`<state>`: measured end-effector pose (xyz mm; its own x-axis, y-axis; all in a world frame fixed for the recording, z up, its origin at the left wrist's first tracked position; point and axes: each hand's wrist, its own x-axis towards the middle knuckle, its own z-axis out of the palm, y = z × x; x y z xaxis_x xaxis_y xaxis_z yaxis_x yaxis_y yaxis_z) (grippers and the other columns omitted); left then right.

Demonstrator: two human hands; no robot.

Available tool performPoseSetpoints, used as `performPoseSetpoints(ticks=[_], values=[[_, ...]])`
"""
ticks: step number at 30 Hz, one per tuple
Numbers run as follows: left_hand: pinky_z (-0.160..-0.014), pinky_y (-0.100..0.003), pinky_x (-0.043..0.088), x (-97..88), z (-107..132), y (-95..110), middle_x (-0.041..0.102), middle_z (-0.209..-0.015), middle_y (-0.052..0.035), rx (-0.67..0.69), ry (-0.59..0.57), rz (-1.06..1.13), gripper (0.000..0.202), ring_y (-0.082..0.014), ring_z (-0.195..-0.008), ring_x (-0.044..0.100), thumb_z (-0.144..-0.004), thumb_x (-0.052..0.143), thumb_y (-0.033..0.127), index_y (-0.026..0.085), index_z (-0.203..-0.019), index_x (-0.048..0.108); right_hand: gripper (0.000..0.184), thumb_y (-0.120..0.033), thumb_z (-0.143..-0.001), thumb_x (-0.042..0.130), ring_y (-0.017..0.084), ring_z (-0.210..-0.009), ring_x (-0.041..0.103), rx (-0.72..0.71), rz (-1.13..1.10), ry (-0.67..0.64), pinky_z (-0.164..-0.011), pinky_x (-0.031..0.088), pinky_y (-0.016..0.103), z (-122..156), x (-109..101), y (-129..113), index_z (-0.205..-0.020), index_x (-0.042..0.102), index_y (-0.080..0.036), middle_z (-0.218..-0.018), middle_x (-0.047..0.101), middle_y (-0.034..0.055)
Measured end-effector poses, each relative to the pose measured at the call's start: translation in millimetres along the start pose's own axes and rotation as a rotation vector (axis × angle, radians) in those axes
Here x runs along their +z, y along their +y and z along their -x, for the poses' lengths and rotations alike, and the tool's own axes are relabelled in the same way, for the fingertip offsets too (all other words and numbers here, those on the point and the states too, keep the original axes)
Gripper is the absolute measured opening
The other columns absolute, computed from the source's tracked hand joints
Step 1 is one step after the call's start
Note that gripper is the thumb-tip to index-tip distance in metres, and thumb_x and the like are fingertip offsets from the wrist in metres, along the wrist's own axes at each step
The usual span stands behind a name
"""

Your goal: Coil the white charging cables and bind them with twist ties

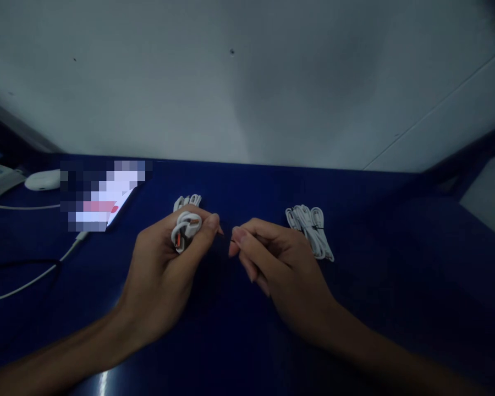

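My left hand [165,264] is closed around a coiled white USB cable [186,228], whose plugs show orange inside. Its thumb and forefinger press together at the tip. Facing it a short gap away, my right hand [276,258] pinches a thin black tie [232,240], of which only a tiny dark piece shows. Beyond the right hand lies a pile of bundled white cables [311,228] with a dark tie round it. More white cable bundles [187,201] lie behind the left hand, partly hidden by it.
A lit phone [111,198], partly pixelated, lies at the left with a white charging cord [45,272] plugged in. Behind it rests a white rounded case [43,180]. The blue table [239,330] ends at a pale wall panel [231,110].
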<state>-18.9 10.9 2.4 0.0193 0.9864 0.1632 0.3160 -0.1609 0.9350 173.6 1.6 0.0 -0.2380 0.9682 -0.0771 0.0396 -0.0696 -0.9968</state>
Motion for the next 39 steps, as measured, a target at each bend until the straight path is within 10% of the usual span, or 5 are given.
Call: performPoseSetpoints(ticks=[39], values=[[-0.053,-0.028,0.033,-2.6,-3.3,-4.7,0.053,-0.066,0.0042,-0.060,-0.047,0.111,0.028,-0.0120,-0.059,0.043,-0.109,0.079,0.046,0.025,-0.090,0.079,0.034,-0.041,-0.121,0.058,0.010,-0.055,0.050,-0.040,0.147,0.035,-0.051,0.041,0.025,-0.1,-1.7,1.6,-0.094,0.070,-0.024,-0.070,0.061,-0.0057]])
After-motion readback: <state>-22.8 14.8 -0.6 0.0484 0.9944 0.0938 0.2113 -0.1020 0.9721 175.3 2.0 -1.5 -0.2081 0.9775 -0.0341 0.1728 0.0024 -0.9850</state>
